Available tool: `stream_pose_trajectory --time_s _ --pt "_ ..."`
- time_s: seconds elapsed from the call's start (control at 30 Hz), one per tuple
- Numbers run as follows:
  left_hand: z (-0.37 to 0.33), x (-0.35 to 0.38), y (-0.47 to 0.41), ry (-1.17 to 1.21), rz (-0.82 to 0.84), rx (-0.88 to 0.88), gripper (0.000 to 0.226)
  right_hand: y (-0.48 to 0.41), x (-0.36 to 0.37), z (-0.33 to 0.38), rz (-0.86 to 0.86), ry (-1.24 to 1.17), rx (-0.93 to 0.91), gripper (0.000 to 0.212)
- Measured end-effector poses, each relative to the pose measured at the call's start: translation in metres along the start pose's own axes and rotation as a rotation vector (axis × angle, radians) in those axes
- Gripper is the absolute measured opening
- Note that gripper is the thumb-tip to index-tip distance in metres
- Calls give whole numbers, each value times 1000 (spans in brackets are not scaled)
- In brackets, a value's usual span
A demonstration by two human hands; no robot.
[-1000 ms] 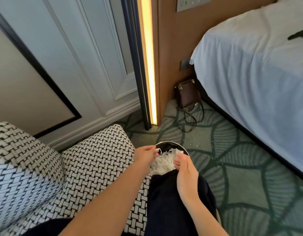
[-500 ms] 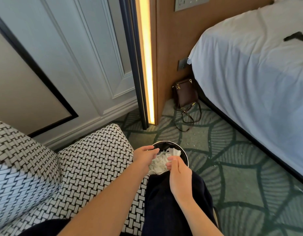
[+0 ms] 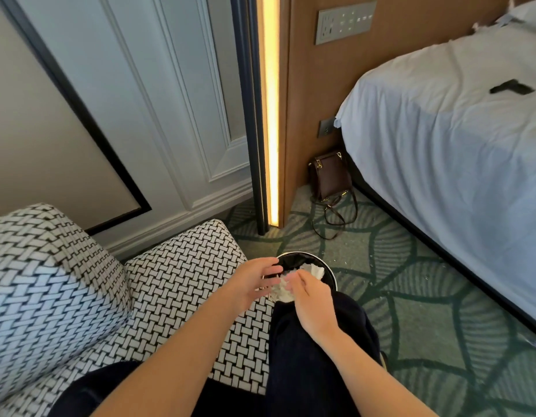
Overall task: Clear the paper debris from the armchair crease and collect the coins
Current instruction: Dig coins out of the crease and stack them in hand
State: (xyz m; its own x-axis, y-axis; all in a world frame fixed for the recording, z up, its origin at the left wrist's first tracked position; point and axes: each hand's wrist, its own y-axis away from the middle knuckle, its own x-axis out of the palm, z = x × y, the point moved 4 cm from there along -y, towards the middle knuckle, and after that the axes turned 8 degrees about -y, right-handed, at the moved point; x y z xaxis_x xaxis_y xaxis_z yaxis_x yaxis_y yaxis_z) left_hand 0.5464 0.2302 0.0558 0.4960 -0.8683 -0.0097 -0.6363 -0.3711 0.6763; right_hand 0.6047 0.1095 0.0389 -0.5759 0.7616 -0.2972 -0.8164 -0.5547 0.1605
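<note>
Black bin (image 3: pixel 303 254) beside armchair (image 3: pixel 176 266) edge, open carpet (image 3: pixel 417 311) to its right. Crumpled paper (image 3: pixel 316 270) inside; left hand (image 3: pixel 254 281) fingers spread at rim, right hand (image 3: pixel 313 299) curled, grip unclear.

No words, brands or numbers can be read anywhere in this view. The wall switch panel (image 3: pixel 346 22), far up on the wooden wall (image 3: pixel 318 91) left of the bed, carries small pale marks, too small and blurred to make out.

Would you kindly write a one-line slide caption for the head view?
Left hand and right hand over a black bin of crumpled paper, beside the patterned armchair.
</note>
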Motion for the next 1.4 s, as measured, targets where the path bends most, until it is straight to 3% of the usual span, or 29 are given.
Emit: stream_pose_trajectory --time_s 0.17,0.4,0.63,0.83,1.0,1.13,1.27,1.4 --pt "-5 -50 41 92 -7 158 28 20 26 47 130 -14 -94 26" --pt "26 -140 127 229 -162 366 28 74 100 124 375 114 -330 28" --pt "92 -222 200 306 -378 454 27 135 194 158 550 159 -488 29" --pt "196 -269 261 377 -567 376 31 214 278 147 811 228 -539 27" --pt "259 -281 289 485 -658 326 30 255 331 117 1007 499 -460 31" --pt "294 -277 296 556 -701 281 25 275 356 77 1097 829 -461 58" --pt "333 -271 302 625 -735 221 25 295 370 44 1086 1139 -583 85" --pt "346 -264 298 626 -712 185 25 297 371 32 1061 1283 -779 81"
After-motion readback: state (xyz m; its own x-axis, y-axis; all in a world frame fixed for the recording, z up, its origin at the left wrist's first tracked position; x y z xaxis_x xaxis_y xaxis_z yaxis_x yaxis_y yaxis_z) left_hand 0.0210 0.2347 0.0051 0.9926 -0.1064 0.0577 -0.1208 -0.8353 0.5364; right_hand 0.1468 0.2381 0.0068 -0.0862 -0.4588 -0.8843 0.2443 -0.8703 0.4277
